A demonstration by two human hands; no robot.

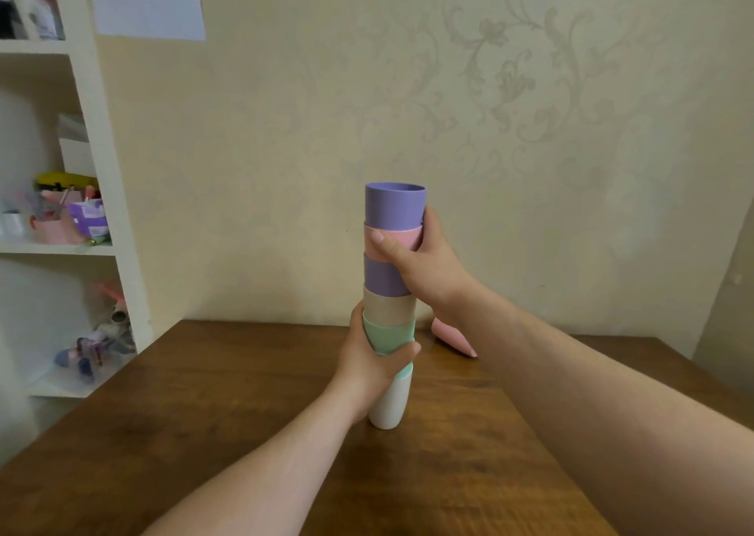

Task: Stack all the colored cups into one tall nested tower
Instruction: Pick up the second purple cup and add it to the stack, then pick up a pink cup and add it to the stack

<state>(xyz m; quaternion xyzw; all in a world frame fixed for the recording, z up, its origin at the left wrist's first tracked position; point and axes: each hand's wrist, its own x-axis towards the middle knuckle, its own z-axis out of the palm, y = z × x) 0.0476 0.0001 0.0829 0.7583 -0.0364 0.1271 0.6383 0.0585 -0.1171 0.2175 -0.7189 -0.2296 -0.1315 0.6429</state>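
A tall nested tower of cups (391,290) stands upright on the wooden table (245,392). From the top it shows a purple cup (394,205), a pink one, a second purple, a beige, a mint green and a white cup (389,407) at the base. My left hand (373,366) is wrapped around the mint green cup low on the tower. Higher up, my right hand (422,264) grips the pink and purple cups. A lone pink cup (451,337) lies on its side on the table behind my right forearm, partly hidden.
A white shelf unit (102,176) with cluttered small items stands at the left, beside the table. A patterned wall runs behind the table's far edge. The table's left edge slants toward me.
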